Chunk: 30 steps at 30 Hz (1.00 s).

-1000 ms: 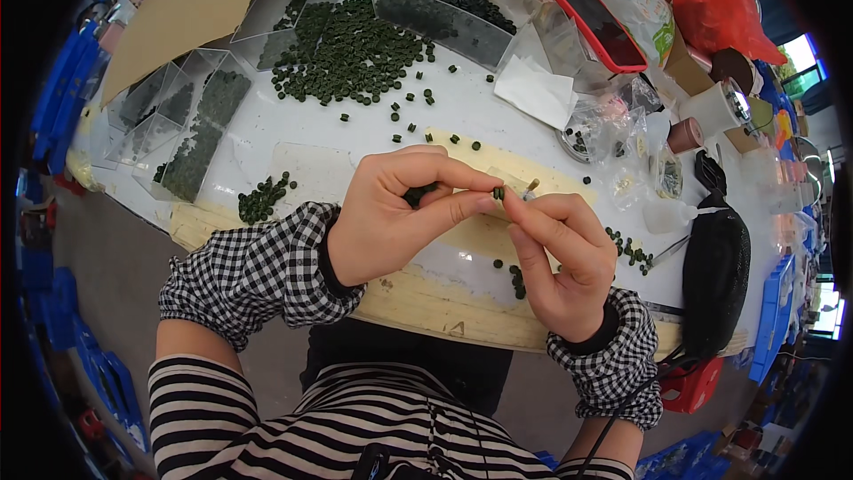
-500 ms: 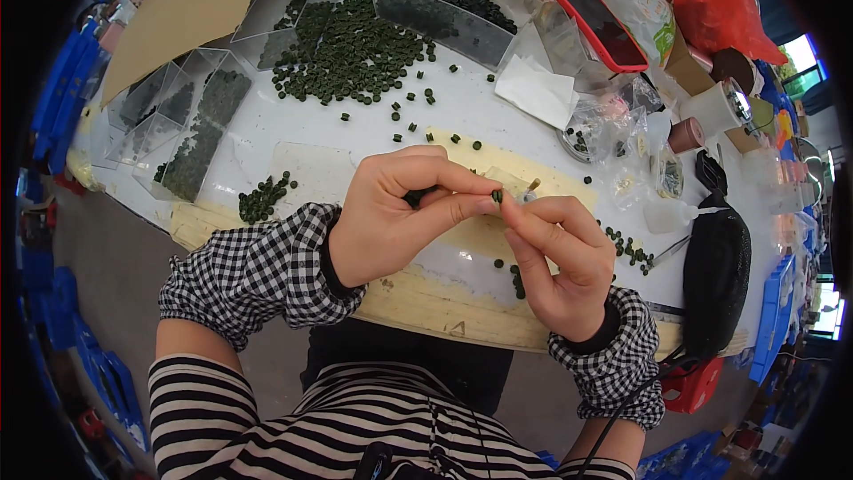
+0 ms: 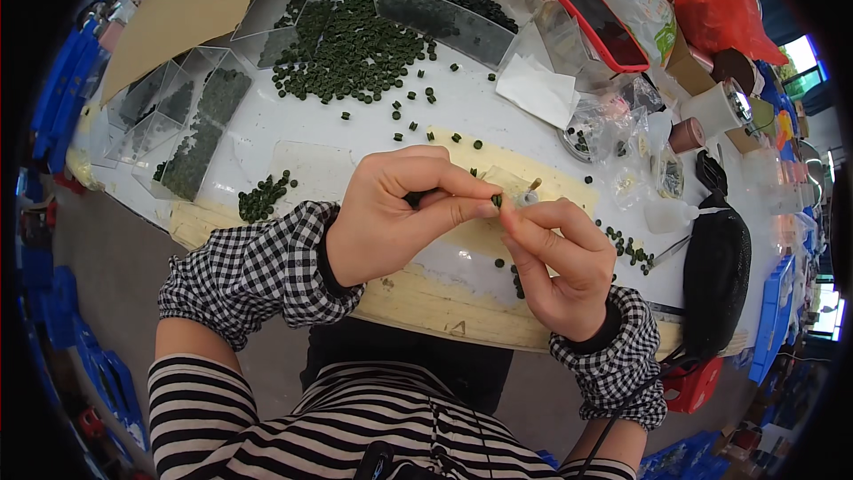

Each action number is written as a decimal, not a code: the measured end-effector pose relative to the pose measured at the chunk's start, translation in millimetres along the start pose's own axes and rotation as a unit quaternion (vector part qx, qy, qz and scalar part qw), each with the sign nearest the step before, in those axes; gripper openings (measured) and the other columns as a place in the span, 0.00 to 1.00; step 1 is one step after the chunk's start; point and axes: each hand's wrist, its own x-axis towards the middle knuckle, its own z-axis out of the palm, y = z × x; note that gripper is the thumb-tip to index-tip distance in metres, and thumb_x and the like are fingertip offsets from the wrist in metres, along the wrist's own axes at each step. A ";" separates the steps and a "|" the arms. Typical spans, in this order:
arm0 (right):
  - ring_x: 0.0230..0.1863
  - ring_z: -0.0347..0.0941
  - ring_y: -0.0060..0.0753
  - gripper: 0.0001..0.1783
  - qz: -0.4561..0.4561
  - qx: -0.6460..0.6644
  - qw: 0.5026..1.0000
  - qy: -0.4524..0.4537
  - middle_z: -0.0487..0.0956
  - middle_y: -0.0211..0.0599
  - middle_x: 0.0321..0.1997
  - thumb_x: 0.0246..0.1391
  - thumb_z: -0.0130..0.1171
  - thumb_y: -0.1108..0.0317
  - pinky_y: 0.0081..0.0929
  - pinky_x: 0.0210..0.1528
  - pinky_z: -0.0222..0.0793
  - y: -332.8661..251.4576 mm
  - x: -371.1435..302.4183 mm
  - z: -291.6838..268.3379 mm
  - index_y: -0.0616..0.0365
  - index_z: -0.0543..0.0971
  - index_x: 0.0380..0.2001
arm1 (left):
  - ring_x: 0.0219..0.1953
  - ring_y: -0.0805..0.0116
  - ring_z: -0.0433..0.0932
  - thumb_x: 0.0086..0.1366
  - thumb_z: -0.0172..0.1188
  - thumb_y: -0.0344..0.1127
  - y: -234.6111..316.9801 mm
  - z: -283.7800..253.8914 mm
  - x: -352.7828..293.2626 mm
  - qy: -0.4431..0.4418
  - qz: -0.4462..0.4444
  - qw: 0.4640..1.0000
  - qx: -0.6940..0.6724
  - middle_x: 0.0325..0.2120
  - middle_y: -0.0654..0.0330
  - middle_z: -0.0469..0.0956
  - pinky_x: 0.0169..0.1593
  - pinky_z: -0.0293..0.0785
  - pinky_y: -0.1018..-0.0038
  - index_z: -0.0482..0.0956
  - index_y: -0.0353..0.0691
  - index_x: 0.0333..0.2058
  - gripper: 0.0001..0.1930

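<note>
Between the thumb and forefinger of my left hand (image 3: 382, 209) is a small dark green spool-shaped piece (image 3: 497, 200). More dark green shows in the gap behind those fingers; I cannot tell if it lies in the palm. My right hand (image 3: 566, 267) is closed in a pinch, its fingertips meeting the piece from the right; anything else in them is hidden. Under the hands lies a yellowish sheet (image 3: 458, 236). Just beyond the right fingertips stands a small whitish pot (image 3: 527, 199) with a brown stick.
A big heap of green pieces (image 3: 351, 53) spreads across the white table, with smaller clusters (image 3: 262, 199) near the front. Clear bins (image 3: 200, 138) stand left and back. A red-cased phone (image 3: 593, 22), white paper (image 3: 535, 92), plastic bags, tweezers (image 3: 671, 251) and a black pouch (image 3: 716, 262) lie rightward.
Both hands stay almost in place. The right fingertips shift slightly against the piece, and it is a little more visible beside the left thumb.
</note>
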 end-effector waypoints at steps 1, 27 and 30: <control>0.25 0.68 0.27 0.21 0.000 -0.001 1.000 0.000 0.74 0.33 0.28 0.42 0.62 0.84 0.21 0.26 0.65 -0.2 0.1 0.2 0.60 0.80 0.43 | 0.22 0.84 0.62 0.56 0.64 0.25 0.2 -0.3 -0.1 0.000 -0.001 1.000 0.001 0.20 0.69 0.70 0.26 0.57 0.84 0.83 0.39 0.36 0.08; 0.24 0.68 0.30 0.26 -0.047 -0.062 0.997 0.028 0.74 0.33 0.28 0.35 0.62 0.85 0.24 0.25 0.64 4.2 0.7 1.8 0.59 0.80 0.44 | 0.21 0.81 0.65 0.55 0.64 0.24 8.4 -2.9 5.1 0.011 0.083 0.992 0.097 0.19 0.66 0.71 0.25 0.58 0.82 0.83 0.37 0.37 0.10; 0.23 0.67 0.29 0.26 -0.067 -0.104 0.992 0.023 0.74 0.32 0.28 0.35 0.62 0.85 0.24 0.25 0.64 4.1 2.8 -1.6 0.59 0.80 0.44 | 0.21 0.82 0.64 0.56 0.64 0.25 7.1 -3.8 6.2 0.005 0.042 0.997 0.072 0.19 0.67 0.71 0.25 0.59 0.82 0.82 0.36 0.37 0.08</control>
